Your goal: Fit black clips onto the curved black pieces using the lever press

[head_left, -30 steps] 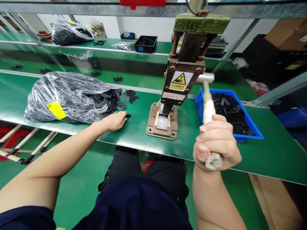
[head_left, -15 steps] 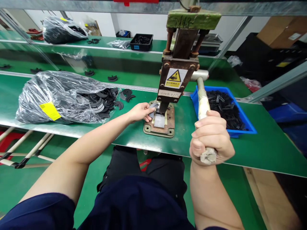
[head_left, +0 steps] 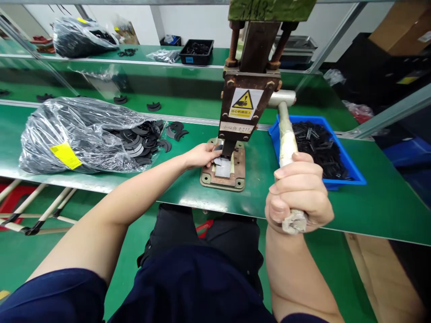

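Observation:
My left hand (head_left: 203,155) pinches a dark curved plastic piece (head_left: 217,161) at the base of a hand press (head_left: 232,87). The piece lies under the ram (head_left: 229,149), over a pale metal block (head_left: 222,170); my fingers cover part of it. My right hand (head_left: 299,193) is wrapped round the taped lever (head_left: 287,134) on the press's right side, with the lever's worn end sticking out below my fist. More curved pieces (head_left: 134,142) spill from a clear plastic bag (head_left: 67,130) left of the press.
A blue bin (head_left: 350,181) of small black parts stands right of the press. Loose curved pieces (head_left: 154,106) lie along the rear strip. On the shelf behind are a black tray (head_left: 197,59) and another filled bag (head_left: 79,38). Cardboard boxes (head_left: 404,27) sit at the far right.
My left hand has moved slightly right, bringing the curved piece in under the ram. My right hand keeps its grip on the lever. The view has shifted a little.

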### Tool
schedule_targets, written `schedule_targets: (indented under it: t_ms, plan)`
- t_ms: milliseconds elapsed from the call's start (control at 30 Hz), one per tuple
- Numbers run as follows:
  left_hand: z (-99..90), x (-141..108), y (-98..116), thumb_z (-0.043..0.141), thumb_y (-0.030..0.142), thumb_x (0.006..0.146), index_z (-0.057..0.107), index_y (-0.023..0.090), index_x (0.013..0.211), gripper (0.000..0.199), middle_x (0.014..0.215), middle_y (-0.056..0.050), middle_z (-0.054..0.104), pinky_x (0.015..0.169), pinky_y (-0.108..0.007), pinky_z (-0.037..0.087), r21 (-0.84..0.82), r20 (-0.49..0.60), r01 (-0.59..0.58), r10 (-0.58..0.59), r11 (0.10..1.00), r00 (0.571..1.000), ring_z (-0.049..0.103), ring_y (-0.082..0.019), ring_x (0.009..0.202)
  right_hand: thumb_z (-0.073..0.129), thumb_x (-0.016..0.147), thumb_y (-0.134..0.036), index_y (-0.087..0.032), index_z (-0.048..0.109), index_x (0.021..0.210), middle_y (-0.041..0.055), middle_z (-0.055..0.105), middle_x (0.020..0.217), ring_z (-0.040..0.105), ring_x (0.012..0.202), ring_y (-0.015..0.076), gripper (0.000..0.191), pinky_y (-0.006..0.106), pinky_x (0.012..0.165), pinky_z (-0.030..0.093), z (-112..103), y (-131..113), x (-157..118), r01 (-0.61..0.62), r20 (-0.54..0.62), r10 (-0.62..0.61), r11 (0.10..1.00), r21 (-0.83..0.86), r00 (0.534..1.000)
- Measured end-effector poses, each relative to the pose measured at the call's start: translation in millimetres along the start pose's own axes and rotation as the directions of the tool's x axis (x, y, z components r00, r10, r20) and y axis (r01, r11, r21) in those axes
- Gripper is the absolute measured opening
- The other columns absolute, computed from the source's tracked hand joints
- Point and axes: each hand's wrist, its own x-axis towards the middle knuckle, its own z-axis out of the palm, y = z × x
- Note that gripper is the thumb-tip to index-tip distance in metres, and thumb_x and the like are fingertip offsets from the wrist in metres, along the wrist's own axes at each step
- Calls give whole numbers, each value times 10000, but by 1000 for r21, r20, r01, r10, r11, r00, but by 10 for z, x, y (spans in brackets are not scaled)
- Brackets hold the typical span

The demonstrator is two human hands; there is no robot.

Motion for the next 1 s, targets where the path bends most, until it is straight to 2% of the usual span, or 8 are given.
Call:
schedule_targets:
  t_ms: [133,333,400,500,567,667,867,1000]
  plan:
    - [2,46,1,857,525,876,636,189,764,418,551,43,539,481,-230,362,60,0,19,-20,998,1000,476,-87,432,664,977,-380,-236,533,690,-69,619,675,696,826,121,346,510,1064,575,5,-14,-7,-19,-5,19,1000,4,1000]
    - [37,151,-14,910,478,791,778,173,856,339,790,-13,739,640,-218,505,3,3,58,-58,998,998,646,-135,681,632,1002,-381,-210,511,679,-71,595,697,694,871,93,385,490,1090,551,10,-23,-19,-29,-18,29,1000,10,999]
    - [47,154,28,915,456,789,767,171,840,325,711,-5,692,563,-197,455,6,0,103,-103,995,995,593,-113,601,636,1000,-366,-209,514,684,-70,589,703,696,881,89,374,475,1098,548,14,-13,-24,-19,-18,19,1000,19,1000]
    - [62,111,125,897,455,820,694,175,762,350,506,42,478,416,-211,250,40,-14,207,-206,978,978,369,-71,409,657,977,-353,-223,530,694,-75,598,712,694,875,95,336,466,1103,543,30,12,-38,-14,-30,15,999,36,999]
    - [72,71,179,859,450,869,655,183,751,356,460,68,367,399,-235,143,44,-14,245,-245,968,969,256,-59,365,672,953,-359,-235,537,689,-81,605,698,688,846,103,322,469,1089,549,46,29,-45,-16,-54,18,999,40,998]
    - [75,30,202,808,444,924,640,188,772,342,456,81,324,410,-247,106,24,3,235,-235,972,972,219,-54,352,696,917,-355,-244,540,674,-84,605,665,678,802,118,309,486,1056,561,64,45,-48,-5,-86,9,999,42,996]
    - [14,22,133,770,521,940,569,211,764,410,509,35,471,421,-257,239,8,15,252,-252,968,968,493,-122,388,692,926,-365,-241,543,678,-82,602,677,691,824,115,315,499,1069,552,55,44,-35,9,-56,-6,999,37,998]
    - [-4,40,134,806,512,914,590,207,760,404,464,44,433,432,-259,237,49,50,243,-245,969,968,477,-122,388,686,940,-352,-232,544,681,-70,598,665,685,824,114,320,494,1060,555,46,35,-34,7,-54,-5,999,39,999]
